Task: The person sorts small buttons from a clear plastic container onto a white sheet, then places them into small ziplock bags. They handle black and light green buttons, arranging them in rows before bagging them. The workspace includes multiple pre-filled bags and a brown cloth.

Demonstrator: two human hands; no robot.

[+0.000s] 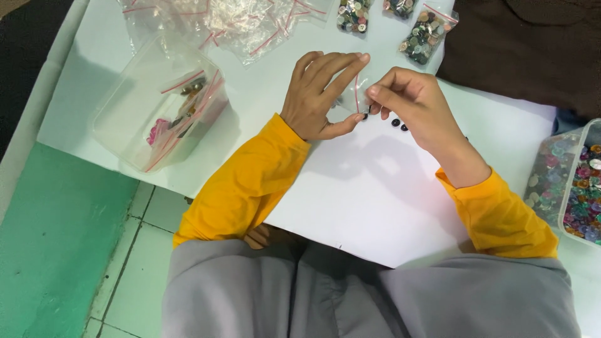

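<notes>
My left hand (319, 94) and my right hand (413, 103) meet over a white sheet (363, 188), both pinching a small clear zip bag with a red strip (355, 95). The left thumb and fingers hold its left side, the right fingertips grip its right edge. Two small dark buttons (399, 125) lie on the sheet just below my right hand. Both arms wear yellow sleeves.
A clear plastic tub (125, 134) holding filled zip bags sits at the left. Empty zip bags (231, 25) and bags of mixed buttons (426, 34) lie at the back. A clear tray of colourful buttons (579, 188) stands at the right edge. Green floor shows at left.
</notes>
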